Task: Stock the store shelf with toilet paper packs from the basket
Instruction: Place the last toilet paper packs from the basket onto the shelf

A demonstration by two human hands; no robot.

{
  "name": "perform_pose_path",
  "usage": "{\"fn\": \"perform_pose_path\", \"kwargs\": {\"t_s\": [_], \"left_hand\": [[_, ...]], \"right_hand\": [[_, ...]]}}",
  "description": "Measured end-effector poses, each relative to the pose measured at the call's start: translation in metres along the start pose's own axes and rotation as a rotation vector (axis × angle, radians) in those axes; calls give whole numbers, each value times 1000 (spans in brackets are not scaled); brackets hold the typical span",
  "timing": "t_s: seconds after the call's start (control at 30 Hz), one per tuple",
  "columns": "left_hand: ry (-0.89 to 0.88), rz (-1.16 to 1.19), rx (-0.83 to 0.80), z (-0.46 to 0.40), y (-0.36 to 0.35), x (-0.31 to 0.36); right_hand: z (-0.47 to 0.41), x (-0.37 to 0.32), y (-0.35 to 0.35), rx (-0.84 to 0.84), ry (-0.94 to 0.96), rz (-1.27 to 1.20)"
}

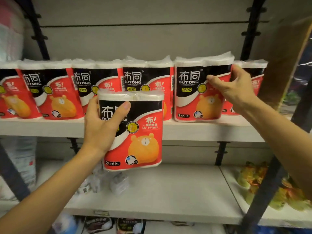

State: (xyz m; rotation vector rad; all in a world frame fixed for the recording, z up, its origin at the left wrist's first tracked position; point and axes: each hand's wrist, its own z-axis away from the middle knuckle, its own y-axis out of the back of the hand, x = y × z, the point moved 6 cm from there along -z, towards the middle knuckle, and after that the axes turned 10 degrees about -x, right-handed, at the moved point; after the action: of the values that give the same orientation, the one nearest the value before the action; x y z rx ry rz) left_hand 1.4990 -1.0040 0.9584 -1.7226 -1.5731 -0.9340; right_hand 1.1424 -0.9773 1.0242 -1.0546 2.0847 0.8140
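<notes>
My left hand [101,125] is closed around a two-roll toilet paper pack [135,130], thumb across its black band, held upright in the air just in front of the upper shelf [42,128]. My right hand [236,88] grips the right edge of a shelved pack [194,92], thumb on its front, fingers behind. That pack stands upright in a row of like packs [55,92]. No basket is in view.

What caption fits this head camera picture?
Left hand holds a toilet paper pack; right hand touches another pack on the shelf.
</notes>
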Motion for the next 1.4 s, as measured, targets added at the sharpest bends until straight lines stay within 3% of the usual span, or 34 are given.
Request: {"fn": "perform_pose_path", "kwargs": {"t_s": [0.27,0.67,0.83,1.0,1.17,1.3,1.4], "left_hand": [[-16,30,-41,-7,-14,-6],[14,109,-103,-2,-44,-3],[-8,127,-135,14,-40,4],[-17,168,-161,21,-24,11],[-20,205,-192,28,-15,19],[-9,218,-207,31,-4,22],[4,207,-215,31,1,25]], "right_hand": [[7,3,0,-130,-23,138],[10,7,-5,-73,-99,189],[24,13,-9,-168,-199,213],[36,24,-17,-54,-185,260],[47,23,-14,9,-312,141],[78,-5,-8,234,-144,397],[109,-43,-44,80,-42,264]]}}
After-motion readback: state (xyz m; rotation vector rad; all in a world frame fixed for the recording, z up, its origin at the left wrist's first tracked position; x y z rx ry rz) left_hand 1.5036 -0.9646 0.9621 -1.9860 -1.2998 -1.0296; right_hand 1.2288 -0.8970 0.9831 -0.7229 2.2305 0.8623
